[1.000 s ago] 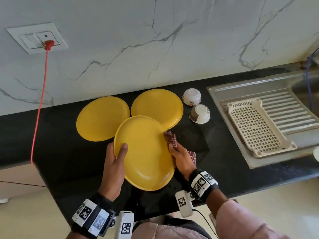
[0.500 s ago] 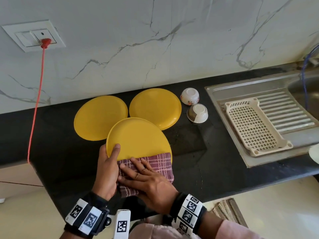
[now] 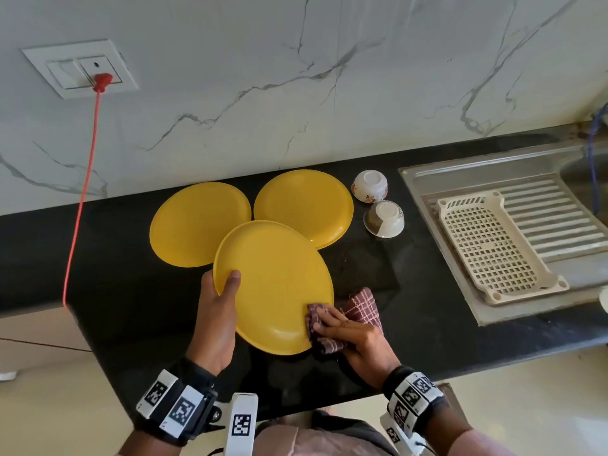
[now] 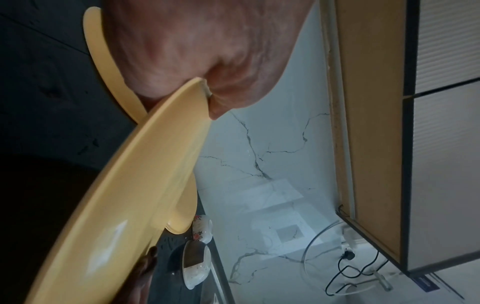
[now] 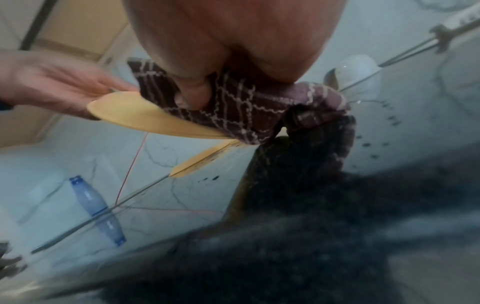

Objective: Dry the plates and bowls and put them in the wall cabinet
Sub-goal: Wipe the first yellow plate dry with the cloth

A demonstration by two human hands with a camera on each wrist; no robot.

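My left hand [image 3: 219, 304] grips the left rim of a yellow plate [image 3: 273, 281], thumb on its upper face, holding it tilted above the black counter [image 3: 115, 291]. The same plate [image 4: 130, 195] fills the left wrist view. My right hand [image 3: 348, 334] pinches a maroon checked cloth [image 3: 358, 307] over the plate's lower right rim; the right wrist view shows the cloth [image 5: 233, 107] folded round the plate's edge [image 5: 145, 117]. Two more yellow plates [image 3: 197, 222] [image 3: 306, 202] lie face down behind it. Two small white bowls [image 3: 370, 185] [image 3: 384, 218] sit upside down to their right.
A steel sink drainboard [image 3: 559, 205] with a beige perforated tray [image 3: 493, 245] is on the right. A red cord [image 3: 82, 199] runs from the wall socket [image 3: 82, 69] down past the counter's left end. A cabinet side [image 4: 371, 123] shows in the left wrist view.
The cloth, spread flat across the plate's near edge half a second ago, is now bunched at the lower right rim. My right hand slid right; the plate tilted back up.
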